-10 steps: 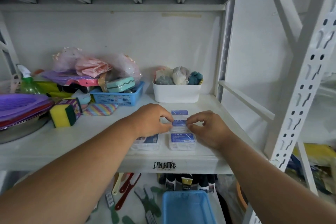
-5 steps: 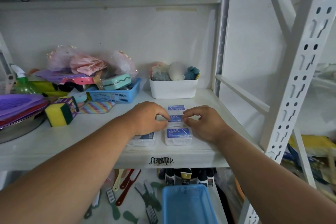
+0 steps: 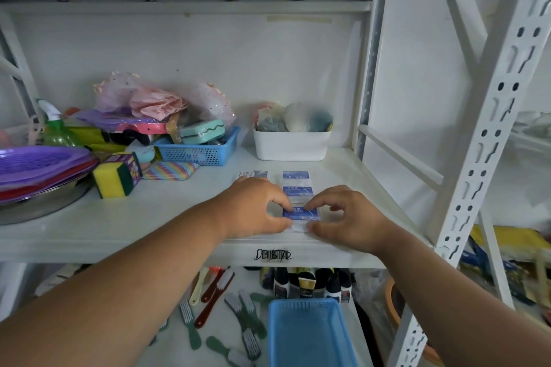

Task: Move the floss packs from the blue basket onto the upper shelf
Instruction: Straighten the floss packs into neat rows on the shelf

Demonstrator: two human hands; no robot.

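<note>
Clear floss packs with blue labels lie in two columns on the white upper shelf (image 3: 143, 217). The right column shows a far pack (image 3: 295, 176), a middle pack (image 3: 298, 190) and a near pack (image 3: 301, 214). My left hand (image 3: 256, 208) and my right hand (image 3: 346, 217) pinch the near pack from both sides with their fingertips. One pack of the left column (image 3: 253, 173) peeks out behind my left hand, which hides the rest of that column. The blue basket (image 3: 310, 334) stands on the lower shelf, and I see nothing inside it.
A white bin (image 3: 290, 146) of cloths stands behind the packs. A small blue crate (image 3: 199, 152), a striped pouch, sponges (image 3: 114, 176) and purple plates (image 3: 38, 164) fill the shelf's left side. A white upright (image 3: 483, 158) rises at the right. Brushes and bottles lie below.
Both hands have slid toward the shelf's front edge, from the middle pack of the right column to the near one. My left hand now covers the near left pack.
</note>
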